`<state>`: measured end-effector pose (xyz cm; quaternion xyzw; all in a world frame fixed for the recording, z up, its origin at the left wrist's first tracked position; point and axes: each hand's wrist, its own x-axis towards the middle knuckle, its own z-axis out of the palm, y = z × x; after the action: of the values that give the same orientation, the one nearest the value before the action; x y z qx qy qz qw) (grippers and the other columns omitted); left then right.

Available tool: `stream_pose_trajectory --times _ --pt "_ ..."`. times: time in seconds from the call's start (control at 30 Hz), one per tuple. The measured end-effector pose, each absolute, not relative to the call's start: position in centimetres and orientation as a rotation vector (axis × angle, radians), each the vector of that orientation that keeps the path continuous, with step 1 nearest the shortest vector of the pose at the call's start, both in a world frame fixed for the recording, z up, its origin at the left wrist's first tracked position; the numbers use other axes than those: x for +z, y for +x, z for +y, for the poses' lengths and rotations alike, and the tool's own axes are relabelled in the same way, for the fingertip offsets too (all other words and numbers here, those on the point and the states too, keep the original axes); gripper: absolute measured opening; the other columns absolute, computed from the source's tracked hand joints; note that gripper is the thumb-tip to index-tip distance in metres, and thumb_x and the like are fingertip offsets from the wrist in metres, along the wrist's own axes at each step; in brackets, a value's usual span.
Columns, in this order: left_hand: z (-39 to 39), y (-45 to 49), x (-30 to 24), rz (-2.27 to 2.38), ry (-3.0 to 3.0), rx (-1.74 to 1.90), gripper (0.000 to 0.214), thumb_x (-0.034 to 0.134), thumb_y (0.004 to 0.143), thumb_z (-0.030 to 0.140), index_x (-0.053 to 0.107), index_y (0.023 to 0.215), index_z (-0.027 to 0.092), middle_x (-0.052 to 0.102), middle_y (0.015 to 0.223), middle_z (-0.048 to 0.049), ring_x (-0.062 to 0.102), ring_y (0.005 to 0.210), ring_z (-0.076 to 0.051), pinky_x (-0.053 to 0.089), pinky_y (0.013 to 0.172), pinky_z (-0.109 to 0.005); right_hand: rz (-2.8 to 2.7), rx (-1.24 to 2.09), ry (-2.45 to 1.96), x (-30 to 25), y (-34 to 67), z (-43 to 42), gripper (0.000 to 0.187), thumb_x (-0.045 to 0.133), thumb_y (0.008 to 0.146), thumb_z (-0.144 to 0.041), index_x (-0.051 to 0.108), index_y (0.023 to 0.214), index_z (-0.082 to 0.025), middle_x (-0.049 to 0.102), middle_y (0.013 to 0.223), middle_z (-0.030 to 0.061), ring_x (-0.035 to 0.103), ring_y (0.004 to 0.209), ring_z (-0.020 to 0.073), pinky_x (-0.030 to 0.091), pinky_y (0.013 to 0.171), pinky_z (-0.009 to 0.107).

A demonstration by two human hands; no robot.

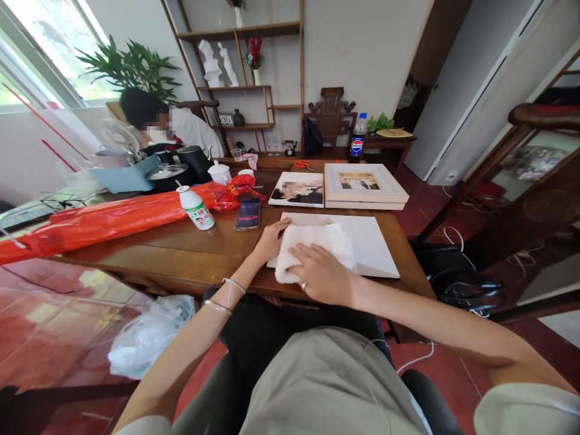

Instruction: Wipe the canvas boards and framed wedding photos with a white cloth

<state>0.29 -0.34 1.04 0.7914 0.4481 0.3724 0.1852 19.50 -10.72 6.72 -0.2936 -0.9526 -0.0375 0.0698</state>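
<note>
A folded, fluffy white cloth (317,241) lies over the left part of a flat white panel (374,244) on the wooden table. On top of the cloth my right hand (324,272) is pressed down, its fingers bent against the pile and a ring showing on one of them. My left hand (272,238) grips the panel's left edge, its fingertips near the far corner; the cloth hides part of this hand. Just beyond the panel lie a photo print panel (296,189) and a stack of framed photos (366,184). A phone (248,213) rests to the left.
A white drink bottle (196,207) stands beside a long red plastic-wrapped bundle (113,220). Orange-handled scissors (302,164) and a cola bottle (357,140) are at the back. Another person (181,124) sits far left. A clear plastic bag (151,335) hangs below the table's front edge.
</note>
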Motion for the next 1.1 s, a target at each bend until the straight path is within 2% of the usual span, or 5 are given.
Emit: stream_pose_trajectory --times 0.27,0.5,0.7,0.97,1.1 --pt "0.1 0.4 0.7 1.295 2.175 1.094 0.036 0.048 0.083 0.016 0.071 0.110 0.013 0.062 0.128 -0.0095 0.055 0.124 -0.025 0.039 0.110 -0.039 -2.690 -0.281 -1.348 6.8 18.5 -4.7 0.034 0.047 0.089 -0.025 0.064 0.117 -0.014 0.058 0.125 0.0215 0.048 0.120 0.0372 0.040 0.095 0.051" --pt "0.2 0.0 1.0 1.244 2.110 1.097 0.033 0.051 0.087 0.025 0.072 0.110 0.015 0.063 0.126 -0.0077 0.052 0.126 -0.026 0.040 0.110 -0.041 -2.815 -0.371 -1.034 6.4 16.9 -11.7 0.033 0.046 0.089 -0.024 0.066 0.112 -0.011 0.052 0.134 0.0258 0.045 0.125 0.0392 0.036 0.099 0.054" --pt "-0.4 0.4 1.2 1.235 2.123 1.124 0.032 0.052 0.088 0.028 0.071 0.109 0.014 0.063 0.126 -0.0099 0.052 0.126 -0.028 0.040 0.109 -0.042 -2.898 -0.202 -0.776 6.7 19.1 -12.4 0.034 0.055 0.084 -0.025 0.065 0.115 -0.016 0.051 0.139 0.0204 0.044 0.130 0.0356 0.036 0.103 0.050" --pt "-0.8 0.7 1.4 1.219 2.257 1.095 0.033 0.047 0.090 0.027 0.072 0.108 0.016 0.063 0.126 -0.0091 0.056 0.123 -0.026 0.041 0.108 -0.039 -2.855 -0.072 -1.072 8.6 21.8 -3.9 0.050 0.059 0.073 -0.019 0.057 0.124 -0.020 0.062 0.122 0.0148 0.060 0.109 0.0313 0.046 0.089 0.041" --pt "-0.7 0.7 1.2 1.242 2.248 1.129 0.032 0.047 0.091 0.031 0.073 0.103 0.017 0.065 0.123 -0.0086 0.058 0.121 -0.026 0.043 0.107 -0.040 -2.819 -0.011 -1.150 10.0 21.0 0.9 0.045 0.050 0.078 -0.017 0.053 0.124 -0.015 0.067 0.111 0.0150 0.064 0.094 0.0287 0.046 0.075 0.034"
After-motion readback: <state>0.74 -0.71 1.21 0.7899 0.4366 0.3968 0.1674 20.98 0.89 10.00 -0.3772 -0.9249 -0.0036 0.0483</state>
